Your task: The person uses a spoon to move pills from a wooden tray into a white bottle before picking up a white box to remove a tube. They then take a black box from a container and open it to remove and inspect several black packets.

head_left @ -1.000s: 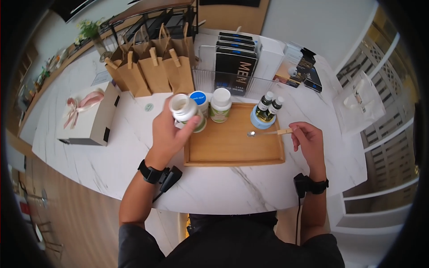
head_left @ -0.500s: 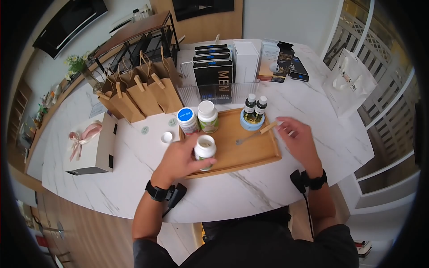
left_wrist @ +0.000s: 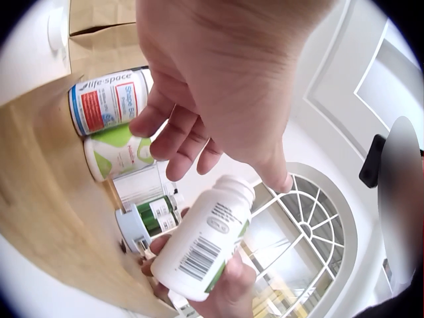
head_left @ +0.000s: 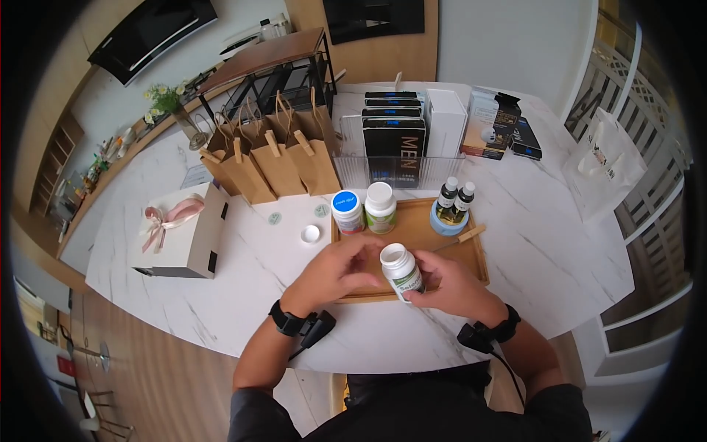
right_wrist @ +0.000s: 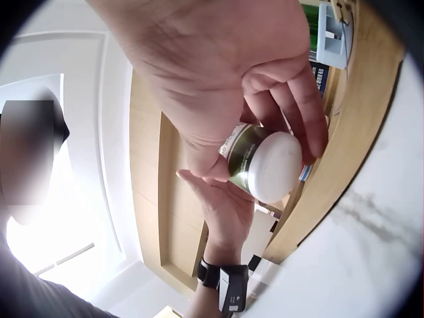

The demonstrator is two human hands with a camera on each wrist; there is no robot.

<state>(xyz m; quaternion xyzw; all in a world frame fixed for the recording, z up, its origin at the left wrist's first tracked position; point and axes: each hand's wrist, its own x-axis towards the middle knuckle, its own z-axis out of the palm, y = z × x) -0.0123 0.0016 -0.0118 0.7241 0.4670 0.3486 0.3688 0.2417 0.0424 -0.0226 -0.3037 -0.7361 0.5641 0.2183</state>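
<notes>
Passed from left hand point(head_left: 331, 274) to right hand point(head_left: 458, 289), the uncapped bottle point(head_left: 401, 272) is over the tray's point(head_left: 471, 254) near edge in the head view. Left wrist view: left hand empty near its mouth. Right wrist view: thumb and fingers grasp it.

Bright, soft light is filling every view; lens distortion is bowing the surface point(head_left: 221, 309) toward blackened corners; glare is whitening the right wrist view's lower left.

The uncapped white bottle point(head_left: 400, 269), green-labelled, tilts; the right hand point(head_left: 455, 286) grips it.
</notes>
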